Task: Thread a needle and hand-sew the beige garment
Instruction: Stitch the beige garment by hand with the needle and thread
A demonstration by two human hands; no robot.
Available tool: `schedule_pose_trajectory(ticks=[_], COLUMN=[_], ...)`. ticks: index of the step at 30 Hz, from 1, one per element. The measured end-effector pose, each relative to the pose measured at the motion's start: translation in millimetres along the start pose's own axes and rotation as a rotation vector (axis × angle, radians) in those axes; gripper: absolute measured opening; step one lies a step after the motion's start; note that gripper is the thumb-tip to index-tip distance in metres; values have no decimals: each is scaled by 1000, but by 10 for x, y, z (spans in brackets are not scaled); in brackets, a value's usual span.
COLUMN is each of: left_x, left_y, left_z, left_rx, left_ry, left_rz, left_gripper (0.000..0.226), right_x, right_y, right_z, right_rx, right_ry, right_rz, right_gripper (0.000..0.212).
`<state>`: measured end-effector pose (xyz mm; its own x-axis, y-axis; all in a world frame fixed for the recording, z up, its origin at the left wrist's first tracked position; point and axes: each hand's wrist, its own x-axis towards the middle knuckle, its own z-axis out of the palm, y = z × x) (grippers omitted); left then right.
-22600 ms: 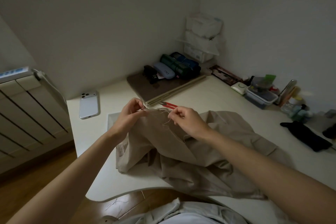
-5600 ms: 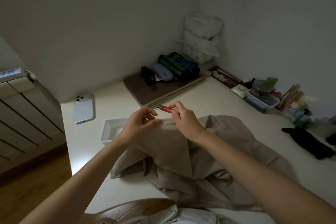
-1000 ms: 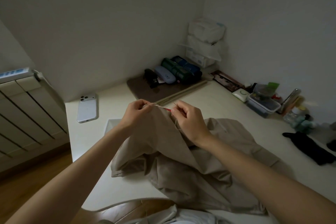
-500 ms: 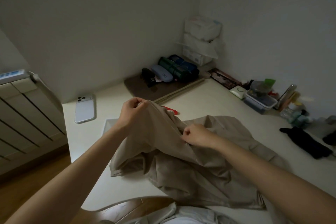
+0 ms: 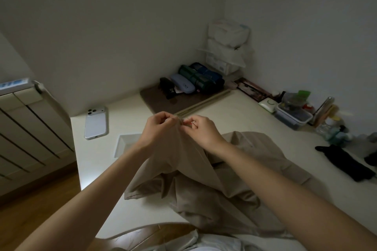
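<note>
While left hand [image 5: 159, 129] holds garment [image 5: 195, 181] up, right hand [image 5: 204, 131] pinches it.

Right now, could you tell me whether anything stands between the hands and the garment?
Nothing visible does. The left hand grips the raised fold of the garment, and the right hand pinches the fold's top edge, so both already touch it.

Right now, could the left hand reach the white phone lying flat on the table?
Probably yes. Only bare white table lies between the left hand and the white phone. But that hand grips the beige garment, so it must let go first.
</note>
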<state>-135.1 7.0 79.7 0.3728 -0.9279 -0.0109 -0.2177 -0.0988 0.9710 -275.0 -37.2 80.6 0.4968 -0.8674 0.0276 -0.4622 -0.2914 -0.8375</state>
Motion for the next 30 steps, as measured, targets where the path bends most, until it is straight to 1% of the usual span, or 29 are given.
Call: schedule_pose_trajectory(ticks=[3, 9, 12, 16, 19, 22, 26, 28, 30], left_x=[-4, 53, 84, 114, 130, 130, 115, 106, 96], left_y=[7, -54, -106, -137, -130, -102, -67, -62, -59], left_z=[-16, -121, -164, -178, -176, -165, -152, -145, -141], left_rx=[23, 62, 82, 77, 55, 59, 64, 63, 56], left_ry=[-35, -13, 23, 42, 66, 87, 104, 112, 115], left_rz=[17, -12, -21, -39, -38, -22, -1, 3, 7], left_gripper=[13, 18, 15, 12, 10, 10, 13, 13, 12], right_x=[36, 3, -45, -124, -198, -262, -277, -281, -282], right_y=[-32, -17, 17, 99, 184, 304, 467, 535, 604], right_z=[38, 12, -20, -12, 16, 63, 58, 32, 7], right_rx=[53, 89, 86, 76, -9, -118, -251, -293, -313], right_ry=[17, 69, 80, 13, -49, -143, -197, -236, -263], right_rz=[-6, -73, -94, -109, -117, -60, 16, 53, 109], right_gripper=[12, 23, 29, 28, 30, 28, 26, 21, 20])
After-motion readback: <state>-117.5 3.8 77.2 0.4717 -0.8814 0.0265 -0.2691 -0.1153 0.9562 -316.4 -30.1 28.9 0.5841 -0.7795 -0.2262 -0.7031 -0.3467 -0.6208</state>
